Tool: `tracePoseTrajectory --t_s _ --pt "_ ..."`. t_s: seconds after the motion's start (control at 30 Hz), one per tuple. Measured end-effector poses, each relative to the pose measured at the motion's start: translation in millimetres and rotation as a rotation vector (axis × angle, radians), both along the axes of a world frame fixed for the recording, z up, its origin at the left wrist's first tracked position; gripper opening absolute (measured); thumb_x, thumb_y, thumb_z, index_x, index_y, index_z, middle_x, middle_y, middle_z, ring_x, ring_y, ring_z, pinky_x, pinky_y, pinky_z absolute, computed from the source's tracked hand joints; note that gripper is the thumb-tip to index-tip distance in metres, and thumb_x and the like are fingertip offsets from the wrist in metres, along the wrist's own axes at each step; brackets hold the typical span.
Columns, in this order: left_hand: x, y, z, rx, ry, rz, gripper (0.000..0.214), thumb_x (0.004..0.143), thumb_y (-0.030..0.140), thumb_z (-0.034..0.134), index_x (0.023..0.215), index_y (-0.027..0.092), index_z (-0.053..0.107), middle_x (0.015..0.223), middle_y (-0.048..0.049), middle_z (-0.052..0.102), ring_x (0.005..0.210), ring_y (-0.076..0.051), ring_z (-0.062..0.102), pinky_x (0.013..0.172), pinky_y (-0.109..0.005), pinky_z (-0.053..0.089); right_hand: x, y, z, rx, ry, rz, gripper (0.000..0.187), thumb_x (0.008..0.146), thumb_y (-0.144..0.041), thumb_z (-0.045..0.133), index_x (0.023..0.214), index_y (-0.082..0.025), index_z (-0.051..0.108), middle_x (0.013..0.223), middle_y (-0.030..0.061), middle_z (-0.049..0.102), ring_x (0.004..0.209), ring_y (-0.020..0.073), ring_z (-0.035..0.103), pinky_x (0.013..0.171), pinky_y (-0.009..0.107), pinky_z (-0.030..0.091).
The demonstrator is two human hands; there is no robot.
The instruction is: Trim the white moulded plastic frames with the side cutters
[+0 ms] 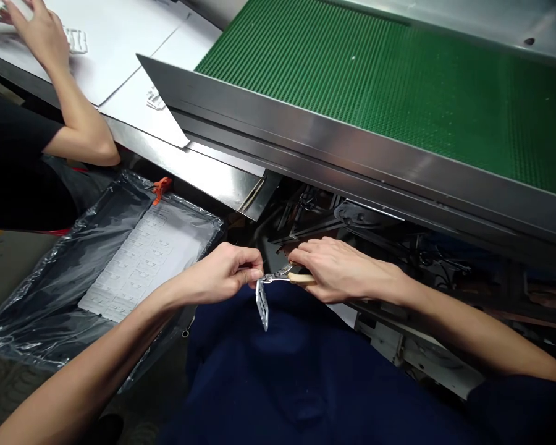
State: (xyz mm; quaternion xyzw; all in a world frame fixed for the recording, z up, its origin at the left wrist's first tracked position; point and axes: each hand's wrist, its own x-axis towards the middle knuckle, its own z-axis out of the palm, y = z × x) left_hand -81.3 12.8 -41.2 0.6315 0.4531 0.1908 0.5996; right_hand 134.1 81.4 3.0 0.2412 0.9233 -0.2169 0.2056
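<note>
My left hand [234, 272] pinches the upper end of a thin white plastic part [262, 306], which hangs down on edge above my lap. Cut-outs show along the part. My right hand [331, 269] is wrapped round the cream-coloured handles of a pair of pliers or nippers [278, 274]. The tool's metal jaws point left and meet the part close to my left fingertips. Whether the jaws are closed on it cannot be made out.
A green ribbed conveyor belt [352, 68] runs behind a steel side guard [306, 130]. At left, a plastic-lined crate [41, 296] holds rows of white parts [134, 259], with an orange clamp [161, 188] on its rim. A co-worker's hand [41, 34] handles white parts at the table [111, 37].
</note>
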Motion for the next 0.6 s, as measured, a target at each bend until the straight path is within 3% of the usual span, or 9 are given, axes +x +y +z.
tracePoseTrajectory --t_s 0.43,0.6 --pt "5.5 9.2 9.7 0.022 0.120 -0.112 0.015 0.083 0.019 0.047 0.070 0.016 0.053 0.060 0.0042 0.051 0.055 -0.010 0.042 0.049 -0.021 0.030 -21.1 14.8 36.7 0.027 -0.182 0.173 0.016 0.074 -0.025 0.047 0.073 -0.014 0.059 0.062 0.0055 0.057 0.047 0.0132 0.046 0.047 0.025 0.019" --pt "7.1 8.5 5.4 -0.010 0.088 -0.090 0.015 0.083 0.020 0.050 0.070 0.016 0.054 0.060 0.0044 0.051 0.055 -0.010 0.041 0.049 -0.021 0.030 -27.3 19.2 38.2 -0.016 -0.167 0.184 0.014 0.071 -0.021 0.049 0.066 -0.014 0.060 0.057 0.0050 0.055 0.044 0.0111 0.043 0.048 0.025 0.020"
